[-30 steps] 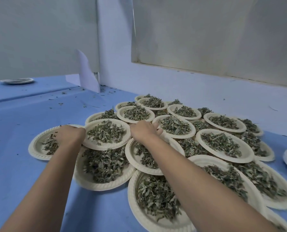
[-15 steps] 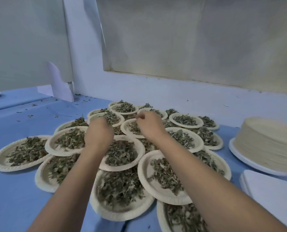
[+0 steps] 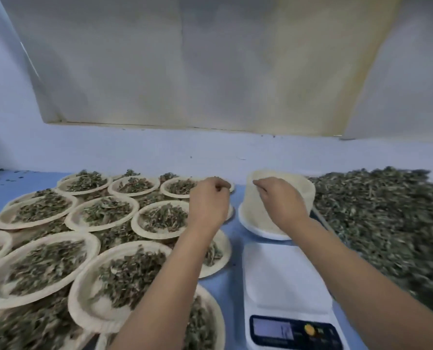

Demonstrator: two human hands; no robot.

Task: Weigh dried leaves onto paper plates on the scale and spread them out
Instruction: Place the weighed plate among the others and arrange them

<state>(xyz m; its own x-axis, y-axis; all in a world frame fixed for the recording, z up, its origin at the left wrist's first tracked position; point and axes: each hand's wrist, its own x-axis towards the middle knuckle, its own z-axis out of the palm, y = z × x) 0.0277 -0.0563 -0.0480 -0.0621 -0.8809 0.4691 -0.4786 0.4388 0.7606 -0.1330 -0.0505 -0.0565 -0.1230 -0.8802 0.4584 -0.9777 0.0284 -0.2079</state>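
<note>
Leaf-filled plates (image 3: 102, 229): at least twelve, left, overlapping. Empty-plate stack (image 3: 298, 195): one, far. Scale (image 3: 286, 281): one, near. Loose leaf heap (image 3: 387, 218): one, right.

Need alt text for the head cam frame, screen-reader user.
A person's right hand curls its fingers at the top edge of a stack of empty paper plates, behind a bare white scale; the left hand hovers, fingers curled, over leaf-filled plates. A loose pile of dried leaves lies at right.

We see two bare hands, the left hand (image 3: 208, 205) and the right hand (image 3: 281, 200), on a bare left forearm (image 3: 160, 286) and right forearm (image 3: 362, 274), uncovered as far as our view reaches.
</note>
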